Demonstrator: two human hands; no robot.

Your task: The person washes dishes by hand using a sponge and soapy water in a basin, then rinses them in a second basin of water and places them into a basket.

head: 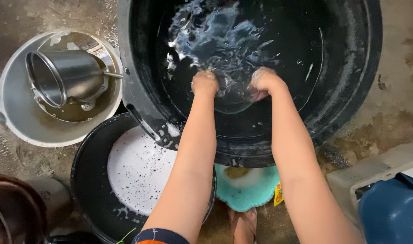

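Both my arms reach into a large black tub (351, 95) of water. My left hand (204, 83) and my right hand (263, 82) are fisted close together at the water's surface, gripping a bluish wet cloth (220, 40) that spreads under the water beyond them. Foam and ripples surround the cloth. How much cloth lies between the fists is hidden by the water.
A white pail (16, 113) with murky water and a metal dipper (64, 77) stands at the left. A black basin (89, 180) of white suds sits below the tub. A teal bowl (247, 190), my foot (243, 226) and a blue container (391, 212) lie nearer me.
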